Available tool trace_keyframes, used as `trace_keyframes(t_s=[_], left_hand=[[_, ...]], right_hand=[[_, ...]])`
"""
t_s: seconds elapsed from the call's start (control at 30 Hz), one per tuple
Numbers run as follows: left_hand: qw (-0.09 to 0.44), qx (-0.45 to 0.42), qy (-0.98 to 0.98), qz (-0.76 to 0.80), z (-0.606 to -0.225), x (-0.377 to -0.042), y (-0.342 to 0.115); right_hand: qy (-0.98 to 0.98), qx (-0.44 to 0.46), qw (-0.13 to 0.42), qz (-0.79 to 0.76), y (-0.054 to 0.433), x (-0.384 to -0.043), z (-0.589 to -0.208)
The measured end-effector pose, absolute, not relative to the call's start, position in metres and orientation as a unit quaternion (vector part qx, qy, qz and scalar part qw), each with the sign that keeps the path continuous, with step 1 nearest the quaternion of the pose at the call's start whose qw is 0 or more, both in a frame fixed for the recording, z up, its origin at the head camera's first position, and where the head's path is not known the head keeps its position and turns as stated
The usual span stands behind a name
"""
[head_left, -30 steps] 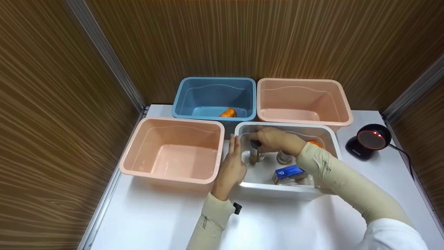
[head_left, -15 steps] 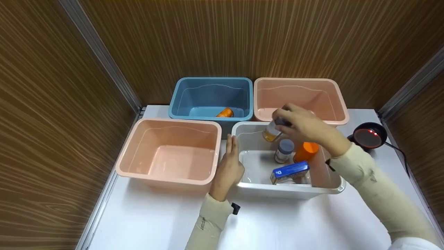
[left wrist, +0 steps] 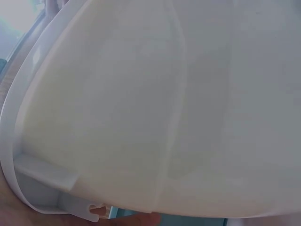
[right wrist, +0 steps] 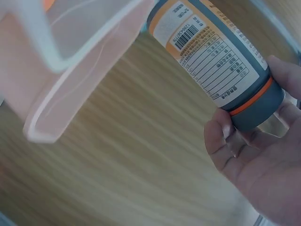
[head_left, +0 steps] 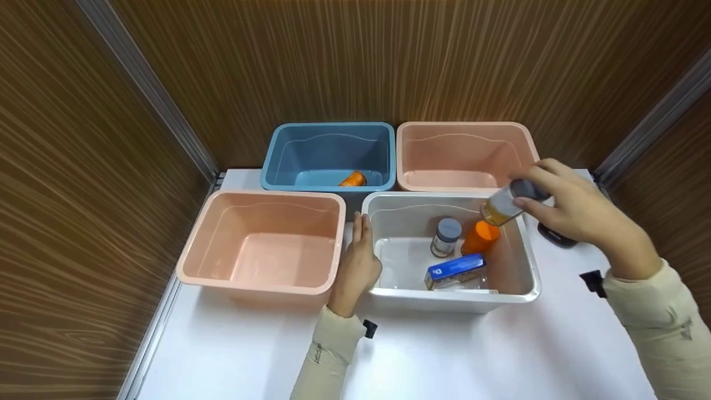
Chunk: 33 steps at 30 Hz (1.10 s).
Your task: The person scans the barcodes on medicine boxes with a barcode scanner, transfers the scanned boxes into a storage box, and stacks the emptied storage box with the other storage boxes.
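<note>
Taking the white bin (head_left: 430,304) as the clock's centre, the bottle (head_left: 502,206) hangs tilted by its 2 o'clock corner, apparently above the rim, and the right hand (head_left: 577,206) is clamped round its dark cap (right wrist: 261,113). The step in hand looks like carrying the bottle clear of the bin; any further move would call for a firm cap grip and room over that corner. The left hand (head_left: 358,265) lies at the 9 o'clock wall, two fingers straight and together. Inside the bin, a grey-capped jar (head_left: 445,238) is near the middle, an orange bottle (head_left: 481,239) towards 2, a blue box (head_left: 456,270) towards 5. A blue bin (head_left: 328,188) holding an orange item (head_left: 354,179) sits at 10, pink bins at 9 (head_left: 261,288) and 12 (head_left: 464,129). Towards 3, a dark base (head_left: 557,236), partly hidden, could obstruct a low sweep.
</note>
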<state>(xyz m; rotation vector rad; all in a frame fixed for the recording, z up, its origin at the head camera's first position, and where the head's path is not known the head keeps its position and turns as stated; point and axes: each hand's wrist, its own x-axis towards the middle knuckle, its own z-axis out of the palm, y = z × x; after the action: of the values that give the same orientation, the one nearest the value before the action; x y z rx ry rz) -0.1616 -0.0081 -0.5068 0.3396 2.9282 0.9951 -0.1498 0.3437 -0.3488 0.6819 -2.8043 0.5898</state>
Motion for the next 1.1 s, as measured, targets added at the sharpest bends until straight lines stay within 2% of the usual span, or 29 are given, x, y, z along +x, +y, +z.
trace_keyframes(t_s=[0.17, 0.33, 0.47, 0.63, 0.97, 1.1], left_hand=[[0.026, 0.099, 0.941, 0.321, -0.507, -0.165, -0.006], [0.024, 0.102, 0.941, 0.322, -0.509, -0.163, -0.010], [0.000, 0.110, 0.942, 0.318, -0.511, -0.163, -0.011], [-0.002, 0.112, 0.941, 0.321, -0.511, -0.164, -0.009], [-0.002, 0.114, 0.940, 0.323, -0.510, -0.163, -0.009], [-0.009, 0.120, 0.939, 0.323, -0.510, -0.164, -0.010]], right_hand=[[-0.956, 0.185, 0.119, 0.195, 0.371, -0.137, -0.348], [-0.967, 0.120, 0.072, 0.213, 0.390, -0.135, -0.355], [-0.969, 0.094, 0.063, 0.221, 0.403, -0.139, -0.361], [-0.971, 0.073, 0.068, 0.216, 0.419, -0.144, -0.368], [-0.975, 0.047, -0.002, 0.217, 0.441, -0.161, -0.404], [-0.975, 0.048, -0.009, 0.215, 0.447, -0.163, -0.421]])
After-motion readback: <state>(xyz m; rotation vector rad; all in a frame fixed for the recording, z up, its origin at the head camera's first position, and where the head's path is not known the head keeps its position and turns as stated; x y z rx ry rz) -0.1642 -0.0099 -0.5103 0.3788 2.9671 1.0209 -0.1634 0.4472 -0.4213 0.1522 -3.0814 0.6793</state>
